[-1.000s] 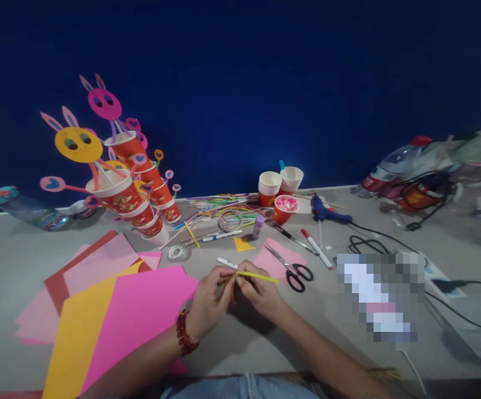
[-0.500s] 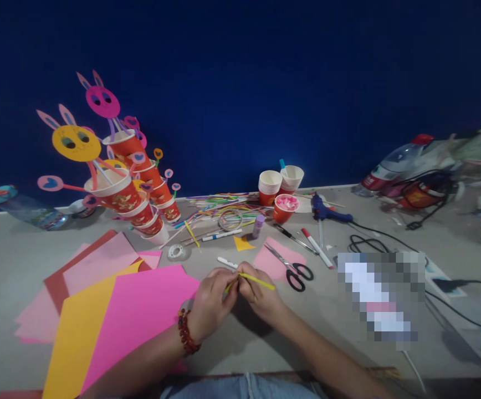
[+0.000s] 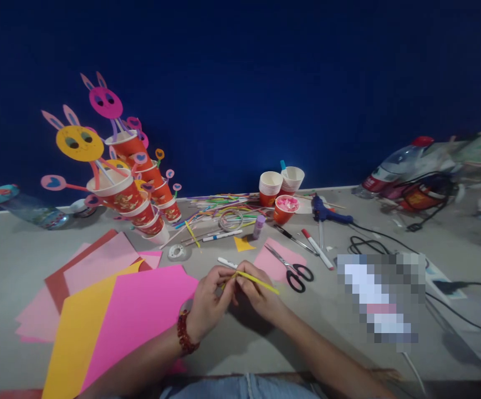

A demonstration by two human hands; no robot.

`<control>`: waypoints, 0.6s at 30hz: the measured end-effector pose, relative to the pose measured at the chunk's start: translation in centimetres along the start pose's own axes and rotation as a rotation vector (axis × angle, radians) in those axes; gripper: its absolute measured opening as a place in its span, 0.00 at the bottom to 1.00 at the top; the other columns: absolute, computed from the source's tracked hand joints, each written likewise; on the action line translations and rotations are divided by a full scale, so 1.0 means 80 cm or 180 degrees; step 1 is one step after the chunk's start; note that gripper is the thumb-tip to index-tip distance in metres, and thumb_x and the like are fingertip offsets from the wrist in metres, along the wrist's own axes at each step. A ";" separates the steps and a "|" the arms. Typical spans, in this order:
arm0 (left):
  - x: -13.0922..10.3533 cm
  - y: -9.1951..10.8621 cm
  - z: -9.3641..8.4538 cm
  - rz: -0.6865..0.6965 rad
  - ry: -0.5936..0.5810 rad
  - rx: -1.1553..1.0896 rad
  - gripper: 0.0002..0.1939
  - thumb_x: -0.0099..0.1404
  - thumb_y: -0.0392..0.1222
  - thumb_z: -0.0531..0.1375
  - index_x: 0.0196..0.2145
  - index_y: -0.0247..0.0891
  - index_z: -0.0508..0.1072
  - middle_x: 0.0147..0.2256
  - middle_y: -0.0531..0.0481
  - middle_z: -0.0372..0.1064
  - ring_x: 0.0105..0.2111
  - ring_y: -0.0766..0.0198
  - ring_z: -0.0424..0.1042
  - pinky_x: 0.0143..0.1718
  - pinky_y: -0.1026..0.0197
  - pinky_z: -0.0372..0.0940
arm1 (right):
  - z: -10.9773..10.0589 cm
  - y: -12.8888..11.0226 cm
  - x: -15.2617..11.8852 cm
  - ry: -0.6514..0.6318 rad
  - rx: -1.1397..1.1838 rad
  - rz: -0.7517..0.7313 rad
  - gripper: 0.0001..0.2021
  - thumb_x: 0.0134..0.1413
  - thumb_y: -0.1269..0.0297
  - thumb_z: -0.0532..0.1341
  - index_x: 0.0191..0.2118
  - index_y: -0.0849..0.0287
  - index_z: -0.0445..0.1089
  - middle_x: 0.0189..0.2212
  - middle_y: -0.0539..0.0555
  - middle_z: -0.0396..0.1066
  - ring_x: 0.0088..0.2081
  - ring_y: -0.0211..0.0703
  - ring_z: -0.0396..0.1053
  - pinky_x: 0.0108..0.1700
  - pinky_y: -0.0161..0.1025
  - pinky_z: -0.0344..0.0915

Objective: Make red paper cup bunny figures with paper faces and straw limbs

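Both hands meet at the front middle of the table, pinching one thin yellow strip. My left hand, with a red bead bracelet on the wrist, grips its left part. My right hand holds it near the middle, and the free end sticks out to the right. The strip's bend between the fingertips is partly hidden. Just behind the fingers lies a white marker. Black-handled scissors rest on pink paper to the right.
Coloured paper sheets lie at left, below stacked cup figures. Behind are thin coloured sticks, a glue stick, tape and cups. At right are a glue gun, cables and a bottle.
The fingers have shifted slightly on the yellow strip, and its free end reaches a little further right and down. My left hand's fingers look straighter.
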State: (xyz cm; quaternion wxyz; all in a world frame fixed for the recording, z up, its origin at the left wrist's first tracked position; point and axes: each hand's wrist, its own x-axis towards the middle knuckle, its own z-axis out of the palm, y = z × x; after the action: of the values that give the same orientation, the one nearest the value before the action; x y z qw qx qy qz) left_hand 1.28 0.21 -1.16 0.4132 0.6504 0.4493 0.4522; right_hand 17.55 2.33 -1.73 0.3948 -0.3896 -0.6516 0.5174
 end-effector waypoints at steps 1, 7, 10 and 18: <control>0.000 0.000 0.000 0.0018 -0.0010 0.0061 0.05 0.73 0.41 0.55 0.42 0.39 0.69 0.29 0.54 0.74 0.23 0.67 0.75 0.28 0.64 0.71 | 0.000 0.000 0.000 0.0008 -0.0054 0.0008 0.11 0.66 0.58 0.52 0.31 0.53 0.61 0.21 0.46 0.67 0.25 0.40 0.63 0.30 0.36 0.57; -0.002 -0.005 0.002 0.0071 -0.0080 0.0168 0.06 0.73 0.41 0.55 0.44 0.39 0.69 0.30 0.53 0.74 0.22 0.67 0.75 0.28 0.64 0.72 | -0.001 0.005 0.002 0.0091 -0.0495 -0.0019 0.12 0.66 0.58 0.51 0.31 0.53 0.60 0.20 0.44 0.62 0.23 0.40 0.60 0.28 0.36 0.54; -0.001 -0.006 0.001 -0.0049 -0.0080 0.0018 0.07 0.73 0.42 0.55 0.45 0.39 0.68 0.31 0.53 0.75 0.23 0.67 0.75 0.29 0.63 0.71 | -0.001 0.005 0.002 0.0260 -0.0566 -0.0023 0.12 0.66 0.58 0.52 0.30 0.54 0.60 0.20 0.45 0.62 0.24 0.39 0.60 0.28 0.36 0.55; 0.011 -0.017 -0.007 -0.0478 -0.0060 -0.0382 0.13 0.73 0.48 0.55 0.47 0.37 0.72 0.31 0.49 0.77 0.29 0.63 0.75 0.32 0.62 0.70 | 0.001 -0.004 -0.003 0.0522 -0.0635 -0.0585 0.21 0.68 0.57 0.53 0.22 0.56 0.62 0.18 0.46 0.61 0.22 0.36 0.59 0.26 0.34 0.55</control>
State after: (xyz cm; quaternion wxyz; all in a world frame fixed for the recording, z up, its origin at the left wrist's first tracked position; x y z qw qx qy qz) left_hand 0.65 1.50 -2.08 0.4883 0.5932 0.4650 0.4399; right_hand 17.53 2.00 -1.45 0.4517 -0.4065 -0.6983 0.3783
